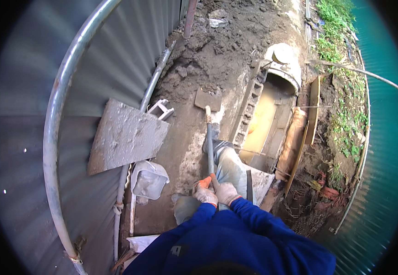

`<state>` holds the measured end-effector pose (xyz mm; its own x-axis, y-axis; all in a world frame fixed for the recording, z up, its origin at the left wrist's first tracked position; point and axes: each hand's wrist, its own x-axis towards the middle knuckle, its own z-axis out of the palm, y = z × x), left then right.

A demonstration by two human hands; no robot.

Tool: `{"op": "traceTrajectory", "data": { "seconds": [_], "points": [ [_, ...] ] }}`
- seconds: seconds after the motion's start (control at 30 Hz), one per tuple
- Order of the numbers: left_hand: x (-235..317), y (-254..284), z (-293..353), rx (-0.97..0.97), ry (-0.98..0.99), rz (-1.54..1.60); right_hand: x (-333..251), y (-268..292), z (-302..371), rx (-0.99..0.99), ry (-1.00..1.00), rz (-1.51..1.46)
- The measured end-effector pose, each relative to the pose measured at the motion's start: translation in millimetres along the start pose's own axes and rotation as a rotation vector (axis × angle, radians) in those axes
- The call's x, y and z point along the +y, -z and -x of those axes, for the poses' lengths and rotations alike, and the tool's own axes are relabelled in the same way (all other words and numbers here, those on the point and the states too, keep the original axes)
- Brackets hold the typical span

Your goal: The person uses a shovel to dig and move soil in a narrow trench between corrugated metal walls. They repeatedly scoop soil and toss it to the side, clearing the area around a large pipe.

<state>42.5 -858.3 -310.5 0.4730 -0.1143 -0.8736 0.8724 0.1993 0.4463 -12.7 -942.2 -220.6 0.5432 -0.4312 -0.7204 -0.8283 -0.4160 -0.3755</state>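
Both my gloved hands are closed round the handle of a long shovel that points away from me. My left hand, in an orange and whitish glove, sits close beside my right hand, whose glove looks whitish and dirty. The shovel's squarish, mud-coloured blade lies on the muddy ground ahead. Beyond it rises a heap of dark wet soil. Just right of the handle, my dusty trouser leg shows.
On the right is a block-lined trench of brown water, with a round concrete pipe at its far end. A mortar-smeared board, a hollow block and a grey bucket stand left, by a corrugated metal wall. Planks edge the trench.
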Motion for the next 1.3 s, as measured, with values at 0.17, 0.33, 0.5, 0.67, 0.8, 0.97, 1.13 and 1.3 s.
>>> {"op": "traceTrajectory", "data": {
  "seconds": [0.17, 0.33, 0.5, 0.67, 0.8, 0.97, 1.13, 1.3],
  "points": [
    [-20.2, -71.6, -61.3, -0.017, -0.004, 0.111, 23.6, 56.0, -62.3, -0.052, 0.046, 0.088],
    [-12.6, -88.9, -70.1, 0.072, 0.105, 0.254, 12.4, 76.8, -71.2, -0.115, 0.040, 0.105],
    [28.3, -102.6, -50.0, -0.017, 0.018, 0.228, -5.7, 95.7, -74.8, -0.159, 0.050, 0.031],
    [64.8, -156.6, -13.7, 0.028, -0.005, 0.260, -12.4, 154.7, -76.8, -0.205, 0.058, -0.014],
    [86.1, -209.2, 9.5, -0.033, -0.034, 0.196, -18.3, 200.2, -72.4, -0.141, 0.066, 0.013],
    [83.3, -230.7, 17.5, 0.096, -0.057, 0.139, -24.3, 208.4, -66.3, -0.068, -0.039, 0.092],
    [68.2, -216.7, -6.9, -0.011, 0.010, 0.150, -31.3, 193.4, -59.3, 0.124, -0.071, 0.109],
    [77.1, -216.5, -26.0, -0.161, -0.016, 0.184, -45.6, 202.0, -55.4, 0.174, -0.022, 0.073]
  ]
}}
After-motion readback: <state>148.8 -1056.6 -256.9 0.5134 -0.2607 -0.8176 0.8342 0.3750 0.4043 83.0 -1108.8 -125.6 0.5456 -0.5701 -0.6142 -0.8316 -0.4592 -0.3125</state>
